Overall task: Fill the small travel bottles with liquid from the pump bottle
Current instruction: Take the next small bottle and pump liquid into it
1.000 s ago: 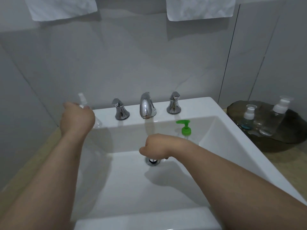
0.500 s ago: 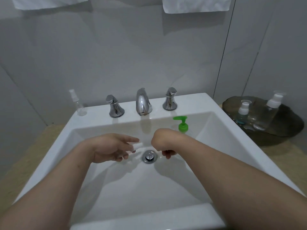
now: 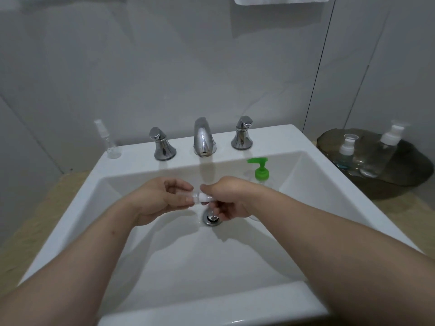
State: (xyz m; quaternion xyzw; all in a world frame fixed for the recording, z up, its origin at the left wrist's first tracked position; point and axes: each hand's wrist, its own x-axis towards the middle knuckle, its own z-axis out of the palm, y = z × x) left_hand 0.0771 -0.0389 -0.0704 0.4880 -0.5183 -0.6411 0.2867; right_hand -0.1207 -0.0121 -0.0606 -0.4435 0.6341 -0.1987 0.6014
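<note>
— Both hands are clamped now: our left hand (image 3: pixel 162 201) grips the small bottle (image 3: pixel 196 197) above the drain (image 3: pixel 212 218), our right hand (image 3: pixel 226 198) pinches its white cap (image 3: pixel 207 198).
— So we've left the spray bottle (image 3: pixel 109 142) on the sink ledge (image 3: pixel 136 154). We judge uncapping comes next; the pump bottle (image 3: pixel 261 171) waits behind.

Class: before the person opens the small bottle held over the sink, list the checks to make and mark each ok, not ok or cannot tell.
1. Small travel bottle gripped by left hand, right hand on its white cap: ok.
2. Bottle held above the sink basin: ok.
3. Green pump bottle upright in the basin: ok.
4. Faucet not running: ok.
5. Cap loosened: cannot tell.
</note>
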